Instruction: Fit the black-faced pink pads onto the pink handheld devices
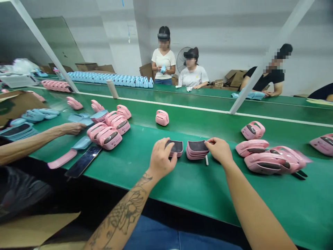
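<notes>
A: Two small stacks of pink pads w/ dark tops, head cam, mid-frame on the green belt (pixel 161 184). Hands?

B: Left hand (pixel 162 158) is curled over the left stack (pixel 176 147), fingers wrapped on its near-left side and gripping it. Right hand (pixel 220 150) has thumb + fingertips bunched together on the far right corner of the right stack (pixel 197 150), pinching the top pad.

A: Where do the stacks sit?

B: Flat on the belt, side by side w/ a narrow gap, near the belt's front edge, approx. centre. A white stick (pixel 206 160) lies just beside the right stack, under the right hand.

A: Other stuff?

B: Pink cases (pixel 273 161) piled right of the right hand, well apart from the stacks. One lone pink case (pixel 162 117) sits farther back on the belt. A cluster of pink cases (pixel 110 133) is off to the left, near a co-worker's hand (pixel 71 128). A phone (pixel 83 161) lies at the belt edge below that.

A: Background?

B: A row of blue cases (pixel 109 79) on the far side, left. 3 people across the belt (pixel 192 71), a fan (pixel 181 58) behind them.
</notes>
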The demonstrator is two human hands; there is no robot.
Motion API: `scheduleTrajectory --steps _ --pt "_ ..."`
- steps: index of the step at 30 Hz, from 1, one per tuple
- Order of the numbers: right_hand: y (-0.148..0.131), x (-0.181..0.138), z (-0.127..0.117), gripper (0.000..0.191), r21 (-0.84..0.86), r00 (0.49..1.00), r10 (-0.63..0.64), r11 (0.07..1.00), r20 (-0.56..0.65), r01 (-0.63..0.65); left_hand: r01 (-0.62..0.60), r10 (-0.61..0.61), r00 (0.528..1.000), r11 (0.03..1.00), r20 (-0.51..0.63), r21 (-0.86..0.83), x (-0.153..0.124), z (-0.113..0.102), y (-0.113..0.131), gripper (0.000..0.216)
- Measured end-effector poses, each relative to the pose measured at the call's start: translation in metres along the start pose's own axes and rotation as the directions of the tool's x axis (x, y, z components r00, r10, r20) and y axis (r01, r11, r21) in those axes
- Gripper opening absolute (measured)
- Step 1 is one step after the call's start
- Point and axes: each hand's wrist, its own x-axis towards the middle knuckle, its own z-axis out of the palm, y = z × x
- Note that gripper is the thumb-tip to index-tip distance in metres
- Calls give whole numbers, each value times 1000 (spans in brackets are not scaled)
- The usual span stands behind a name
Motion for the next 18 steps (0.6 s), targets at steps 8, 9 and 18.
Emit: scheduleTrajectory --steps 8,9,18 --pt "-6 3 3 20 41 1000 26 999 -10 -26 212 -195 975 961 107 -177 36 41 -15 24" --pt "-6 3 4 18 52 1000 22 998 -6 -21 291 -273 955 932 113 -214 45 42 -28 24" --pt "-13 -11 4 17 223 991 3 974 -134 28 813 -776 566 581 278 -36 94 99 -157 71"
